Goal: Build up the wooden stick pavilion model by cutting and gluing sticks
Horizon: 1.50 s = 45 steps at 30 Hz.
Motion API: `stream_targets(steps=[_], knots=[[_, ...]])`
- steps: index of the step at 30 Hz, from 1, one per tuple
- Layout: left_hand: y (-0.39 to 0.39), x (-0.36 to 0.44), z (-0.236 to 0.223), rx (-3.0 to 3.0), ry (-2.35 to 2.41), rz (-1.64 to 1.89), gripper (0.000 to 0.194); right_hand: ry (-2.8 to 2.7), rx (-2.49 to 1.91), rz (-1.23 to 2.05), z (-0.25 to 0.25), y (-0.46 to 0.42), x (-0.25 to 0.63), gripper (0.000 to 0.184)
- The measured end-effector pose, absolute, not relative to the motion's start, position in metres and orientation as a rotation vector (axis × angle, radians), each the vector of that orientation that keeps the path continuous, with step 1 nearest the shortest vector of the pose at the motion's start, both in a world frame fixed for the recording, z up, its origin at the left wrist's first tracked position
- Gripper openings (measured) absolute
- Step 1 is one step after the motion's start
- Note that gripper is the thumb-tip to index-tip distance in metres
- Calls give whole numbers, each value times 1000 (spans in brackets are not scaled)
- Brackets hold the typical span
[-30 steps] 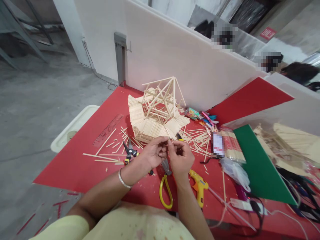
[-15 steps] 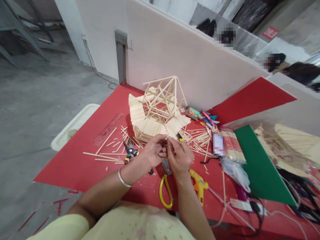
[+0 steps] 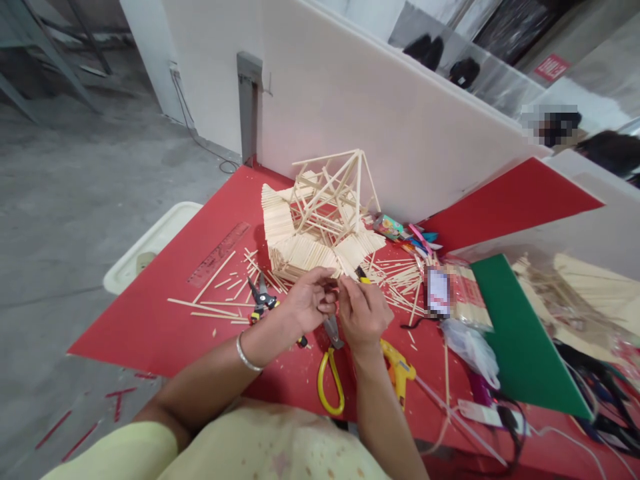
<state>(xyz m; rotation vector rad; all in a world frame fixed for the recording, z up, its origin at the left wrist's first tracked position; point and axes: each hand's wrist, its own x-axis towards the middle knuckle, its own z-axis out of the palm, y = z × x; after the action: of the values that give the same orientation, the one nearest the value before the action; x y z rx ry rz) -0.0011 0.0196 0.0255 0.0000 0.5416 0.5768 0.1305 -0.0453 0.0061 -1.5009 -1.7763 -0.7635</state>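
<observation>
In front of a model built of thin wooden sticks (image 3: 304,257), both of my hands are close together at its near edge. My left hand (image 3: 309,305), with a bracelet at the wrist, has its fingers curled inward. My right hand (image 3: 367,313) pinches thumb and fingers together beside the left fingertips. Whatever lies between the fingers is too small and hidden to name. Below the hands lies a tool with yellow handles (image 3: 324,388), its jaws partly covered. Black-and-yellow cutters (image 3: 262,299) rest left of my left hand, and a yellow glue gun (image 3: 399,368) is right of my right wrist.
Loose sticks (image 3: 400,279) litter the red table (image 3: 150,320). A ruler (image 3: 219,254) lies at left. To the right are packed sticks (image 3: 470,297), a plastic bag (image 3: 473,350), a green board (image 3: 530,340) and cables. A white partition (image 3: 380,100) stands behind.
The whole view has shifted slightly. Both hands keep nearly the same pose, with the right hand a touch farther to the right. The model and tools look unmoved on the table.
</observation>
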Motion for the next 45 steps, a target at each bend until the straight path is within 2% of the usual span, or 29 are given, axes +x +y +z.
stream_targets(steps=[7,12,22,30,37,41,45], knots=[[20,-2,24,-14,535,573,16,-1767,-1506,-810,9,-46,127,22],[21,-2,21,-12,535,570,18,-1797,-1466,-812,14,-46,121,30],[20,-2,24,50,515,562,18,-1796,-1467,-799,13,-47,119,33],[18,2,29,82,543,614,22,-1748,-1486,-778,15,-47,115,27],[17,-4,39,148,604,595,24,-1782,-1476,-785,14,-52,111,36],[9,-7,43,240,648,612,27,-1802,-1528,-685,12,-63,103,40],[-3,-9,33,346,590,616,27,-1715,-1761,-456,-12,-102,121,40]])
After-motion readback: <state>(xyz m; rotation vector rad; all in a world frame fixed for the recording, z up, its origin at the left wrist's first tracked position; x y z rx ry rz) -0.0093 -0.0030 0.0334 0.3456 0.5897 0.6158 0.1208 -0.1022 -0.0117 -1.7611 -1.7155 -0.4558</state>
